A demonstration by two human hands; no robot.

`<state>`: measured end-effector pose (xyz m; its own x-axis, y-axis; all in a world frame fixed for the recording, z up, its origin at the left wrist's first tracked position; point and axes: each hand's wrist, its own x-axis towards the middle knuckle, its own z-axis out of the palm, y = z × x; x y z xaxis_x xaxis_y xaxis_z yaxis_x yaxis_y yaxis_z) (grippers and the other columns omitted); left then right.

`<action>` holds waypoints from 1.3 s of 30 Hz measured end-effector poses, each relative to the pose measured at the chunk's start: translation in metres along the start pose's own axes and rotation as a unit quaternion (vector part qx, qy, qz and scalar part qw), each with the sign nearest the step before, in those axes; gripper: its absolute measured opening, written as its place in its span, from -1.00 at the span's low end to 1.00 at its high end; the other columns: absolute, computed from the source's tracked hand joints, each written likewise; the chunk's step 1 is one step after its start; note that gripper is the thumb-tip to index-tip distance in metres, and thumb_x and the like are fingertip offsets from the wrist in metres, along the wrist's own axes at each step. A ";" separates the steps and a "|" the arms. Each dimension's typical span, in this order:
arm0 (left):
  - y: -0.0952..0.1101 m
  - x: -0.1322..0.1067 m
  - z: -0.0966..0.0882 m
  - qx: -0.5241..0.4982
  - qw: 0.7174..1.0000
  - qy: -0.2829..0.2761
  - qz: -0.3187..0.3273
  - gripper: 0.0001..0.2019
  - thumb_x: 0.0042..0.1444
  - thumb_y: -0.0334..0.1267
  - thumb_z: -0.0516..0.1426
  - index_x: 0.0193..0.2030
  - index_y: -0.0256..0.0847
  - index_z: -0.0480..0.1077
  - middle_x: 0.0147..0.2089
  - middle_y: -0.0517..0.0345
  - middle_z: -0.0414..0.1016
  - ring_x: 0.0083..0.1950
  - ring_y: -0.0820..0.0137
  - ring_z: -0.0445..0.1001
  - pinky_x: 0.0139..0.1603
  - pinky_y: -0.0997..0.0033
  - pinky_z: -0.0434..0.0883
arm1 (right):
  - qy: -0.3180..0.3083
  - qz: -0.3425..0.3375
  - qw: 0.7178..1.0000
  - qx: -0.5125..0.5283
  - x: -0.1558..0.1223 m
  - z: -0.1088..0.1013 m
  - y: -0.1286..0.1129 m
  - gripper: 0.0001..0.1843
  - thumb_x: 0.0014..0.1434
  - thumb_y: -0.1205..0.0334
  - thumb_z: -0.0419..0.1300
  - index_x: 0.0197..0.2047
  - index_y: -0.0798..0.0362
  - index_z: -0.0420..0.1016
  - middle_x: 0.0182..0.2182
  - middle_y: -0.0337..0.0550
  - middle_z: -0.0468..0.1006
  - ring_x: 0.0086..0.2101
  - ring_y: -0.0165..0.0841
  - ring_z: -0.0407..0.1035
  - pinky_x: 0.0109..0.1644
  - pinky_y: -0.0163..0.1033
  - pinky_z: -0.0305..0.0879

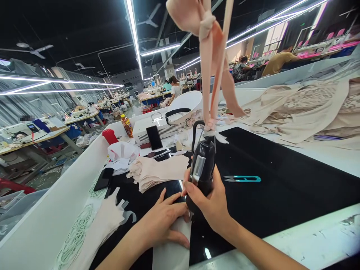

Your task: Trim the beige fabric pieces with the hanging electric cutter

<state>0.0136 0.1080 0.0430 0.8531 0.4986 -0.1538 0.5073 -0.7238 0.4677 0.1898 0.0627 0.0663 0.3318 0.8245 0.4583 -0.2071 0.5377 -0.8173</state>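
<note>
Black tool [202, 168] stands upright in our right hand [212, 204], whose grip is clamped round its lower body, thumb across the front. Straight above the grip, knotted pink cloth strips [209, 75] run from the tool's top up out of view, and a black cord [195, 131] loops off its upper left side.

Just left of the grip, our left hand [163, 221] lies flat with its fingers spread, pressing down on a pale cloth piece [171, 251] — its grip is apart, closed on nothing. That piece lies on the black mat [281, 195] which covers the middle of the bench [323, 240], directly below the tool.

Beyond the left hand and up-left of the grip sits a stack of pale cloth pieces [157, 172]. Right of the grip, well apart from it, teal snips [243, 179] lie on the mat. Farther back and left of the grip we see a phone [154, 137] propped against a white box [160, 125], with a red cup [110, 135] beside it — and far right, a heap of cream lace [309, 108].
</note>
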 end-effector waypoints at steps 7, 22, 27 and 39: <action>0.001 0.000 -0.002 -0.006 1.000 -0.011 -0.005 -0.62 0.16 0.05 0.43 0.01 0.00 0.51 0.15 0.14 0.58 0.49 0.00 0.28 0.54 -0.47 -0.29 | -0.008 0.002 1.000 -0.011 0.000 -0.002 0.007 -0.66 0.18 0.24 0.36 -0.03 -0.12 0.36 -0.35 -0.34 0.49 -0.46 -0.38 0.39 -0.34 -0.21 0.47; 0.007 0.003 -0.006 0.023 1.000 -0.015 -0.016 -0.51 0.09 -0.12 0.48 0.15 -0.05 0.55 0.40 -0.07 0.44 0.52 -0.16 0.21 0.50 -0.56 -0.08 | -0.026 0.008 0.999 -0.024 -0.010 0.004 0.003 -0.71 0.16 0.28 0.32 -0.10 -0.09 0.34 -0.34 -0.29 0.51 -0.48 -0.37 0.39 -0.39 -0.23 0.44; 0.012 0.003 -0.009 0.025 0.999 -0.015 -0.016 -0.45 0.04 -0.16 0.52 0.17 -0.04 0.56 0.36 -0.04 0.48 0.48 -0.14 0.28 0.49 -0.55 0.00 | -0.017 0.012 0.999 -0.046 -0.012 0.004 0.002 -0.72 0.14 0.28 0.31 -0.11 -0.07 0.35 -0.34 -0.27 0.53 -0.46 -0.35 0.40 -0.36 -0.21 0.46; 0.013 0.001 -0.010 0.008 1.000 0.007 -0.020 0.07 -0.11 -0.21 0.59 0.52 0.11 0.23 0.52 -0.07 0.28 0.54 -0.12 0.20 0.52 -0.45 0.01 | -0.030 0.028 0.998 -0.044 -0.021 0.010 -0.003 -0.78 0.11 0.23 0.27 -0.20 -0.09 0.32 -0.35 -0.23 0.49 -0.39 -0.28 0.39 -0.30 -0.14 0.45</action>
<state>0.0204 0.1036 0.0573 0.8302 0.5341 -0.1597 0.5431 -0.7101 0.4482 0.1744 0.0456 0.0623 0.2660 0.8636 0.4283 -0.1405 0.4743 -0.8691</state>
